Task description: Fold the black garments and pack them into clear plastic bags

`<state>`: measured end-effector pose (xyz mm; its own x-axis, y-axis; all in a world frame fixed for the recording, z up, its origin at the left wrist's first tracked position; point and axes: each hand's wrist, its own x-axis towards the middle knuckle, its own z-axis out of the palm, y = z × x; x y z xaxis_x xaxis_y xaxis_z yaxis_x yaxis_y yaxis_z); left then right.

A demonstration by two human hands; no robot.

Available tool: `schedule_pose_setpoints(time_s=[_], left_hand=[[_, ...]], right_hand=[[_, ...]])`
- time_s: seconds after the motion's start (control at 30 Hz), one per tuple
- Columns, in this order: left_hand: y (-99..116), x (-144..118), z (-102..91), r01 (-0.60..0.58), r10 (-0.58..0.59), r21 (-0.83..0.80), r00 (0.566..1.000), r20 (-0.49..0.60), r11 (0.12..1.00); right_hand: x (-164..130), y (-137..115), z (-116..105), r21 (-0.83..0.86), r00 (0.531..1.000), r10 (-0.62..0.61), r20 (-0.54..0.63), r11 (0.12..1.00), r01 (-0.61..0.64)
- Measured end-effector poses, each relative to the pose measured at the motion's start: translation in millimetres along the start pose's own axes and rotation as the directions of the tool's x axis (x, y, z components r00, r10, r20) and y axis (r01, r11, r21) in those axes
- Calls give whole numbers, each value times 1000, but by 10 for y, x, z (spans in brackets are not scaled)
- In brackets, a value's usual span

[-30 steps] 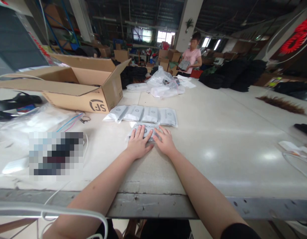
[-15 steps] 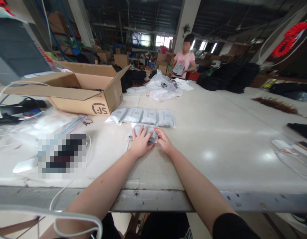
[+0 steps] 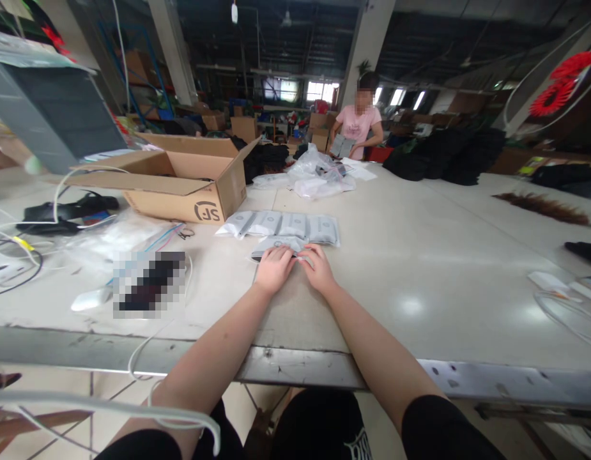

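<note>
A flat grey-and-white plastic packet (image 3: 262,245) with a round printed mark lies on the table before me. My left hand (image 3: 275,268) is closed over its near edge, fingers together and partly hiding it. At the packet's right corner, my right hand (image 3: 318,268) pinches the edge between thumb and fingers. Just beyond it, several similar packets (image 3: 292,225) lie side by side in an overlapping row.
An open cardboard box (image 3: 173,203) stands at the left. Clear plastic bags (image 3: 324,185) lie further back. Left of me are a blurred-out dark object (image 3: 149,284) and cables; a person (image 3: 357,124) across the table holds grey packets. Black stacks (image 3: 443,156) stand at the back right.
My left hand has gone from lying spread on top of the packet to closing at its near edge. My right hand stays at the right corner. The view has shifted slightly left.
</note>
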<state>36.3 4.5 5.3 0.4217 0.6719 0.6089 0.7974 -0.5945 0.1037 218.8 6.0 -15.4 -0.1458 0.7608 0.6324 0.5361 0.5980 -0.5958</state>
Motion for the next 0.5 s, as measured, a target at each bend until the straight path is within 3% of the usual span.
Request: schedule_pose_setpoints(time_s=[0.3,0.5], left_hand=[[66,-34,15,9,-15,77,997,72,997],[95,-13,7,47,-53,105,997,57,993]], right_hand=[[6,2,10,-1,999,-11,36,1000,11],[22,-11,29,5,1000,-9,9,1000,9]])
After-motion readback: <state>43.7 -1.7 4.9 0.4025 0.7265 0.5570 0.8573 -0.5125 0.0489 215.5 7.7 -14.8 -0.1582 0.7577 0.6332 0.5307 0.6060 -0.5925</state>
